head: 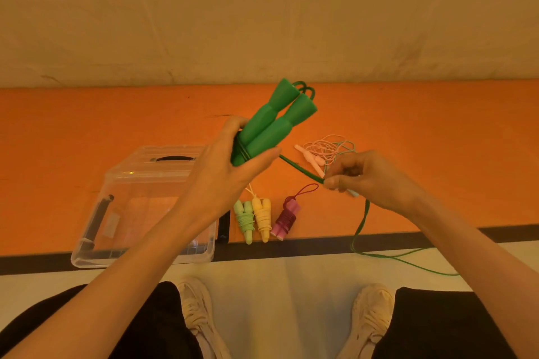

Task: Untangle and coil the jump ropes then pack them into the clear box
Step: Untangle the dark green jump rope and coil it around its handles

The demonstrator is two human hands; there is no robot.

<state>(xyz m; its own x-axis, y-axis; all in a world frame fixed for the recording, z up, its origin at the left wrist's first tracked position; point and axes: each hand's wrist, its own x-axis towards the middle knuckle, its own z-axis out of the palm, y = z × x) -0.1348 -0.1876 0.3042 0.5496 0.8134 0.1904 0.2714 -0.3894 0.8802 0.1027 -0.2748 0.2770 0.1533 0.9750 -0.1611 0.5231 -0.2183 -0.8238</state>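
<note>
At the far left, the clear box [96, 230] stands open on the orange counter [408, 131], near its front edge, with its lid [157, 165] lying just behind it. A pale label shows on the box's near wall, but its writing is too blurred to read. The left hand [230, 166] is raised above the box's right end, its fingers [264, 156] and thumb curled round the two green handles [271, 125], which lie side by side and point up and away; a few turns of green rope [300, 167] wrap their lower ends. From there the rope runs taut, down and to the right, into the right hand [364, 178], whose fingertips pinch it. Past that hand the rope drops over the counter's front edge and trails loose across the floor to the right. Below the hands, on the counter, three coiled ropes lie in a row: a light green bundle [245, 220], a yellow bundle [262, 217] touching it, and a maroon and pink bundle [287, 218] just beside. Farther back, partly behind the right hand, a pink and pale blue rope tangle [326, 151] lies uncoiled.
</note>
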